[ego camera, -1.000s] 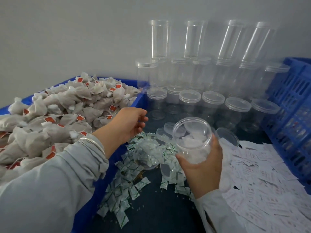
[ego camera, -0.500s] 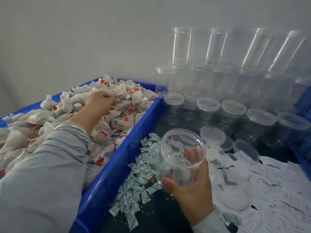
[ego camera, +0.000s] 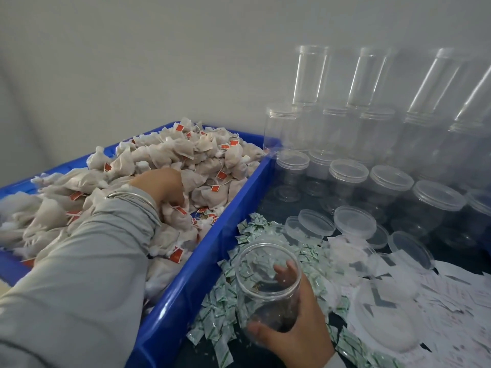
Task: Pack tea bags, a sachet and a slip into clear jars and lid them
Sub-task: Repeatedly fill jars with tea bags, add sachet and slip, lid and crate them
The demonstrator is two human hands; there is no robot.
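Jar (ego camera: 268, 285) tilted, mouth toward camera.

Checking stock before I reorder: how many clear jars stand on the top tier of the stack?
4, in a row along the wall: leftmost jar, second jar, third jar, fourth jar cut off by the frame's right edge. More may sit out of view.

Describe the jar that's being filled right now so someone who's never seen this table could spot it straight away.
Start at the blue crate heaped with tea bags. Just beyond its near right corner, over the green and white sachets, the right hand has its grip round one open clear jar. Unlike the lidded jars standing by the wall, it has no lid and is held off the table.
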